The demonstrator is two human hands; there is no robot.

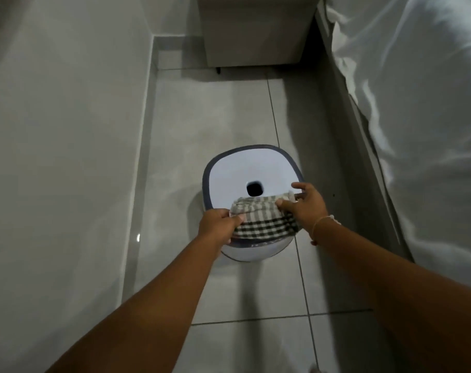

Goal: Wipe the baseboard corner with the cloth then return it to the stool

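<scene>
the cloth [264, 219] lies crosswise on the stool's [229, 179] near edge; left hand [219, 223] and right hand [307, 207] each pinch an end, equally near.

Left hand [218, 222] and right hand [307, 206] grip cloth [261, 219] on stool [237, 173].

Checked cloth [264, 220] in grey, white and dark stripes, bunched and folded, draped over the near edge of the stool [237, 173], near part hanging down the front. White stool with a dark grey rim and a dark rounded hole at the middle of the seat, upright on the tiled floor. Baseboard corner [155, 48] far left, well apart from the stool.
</scene>
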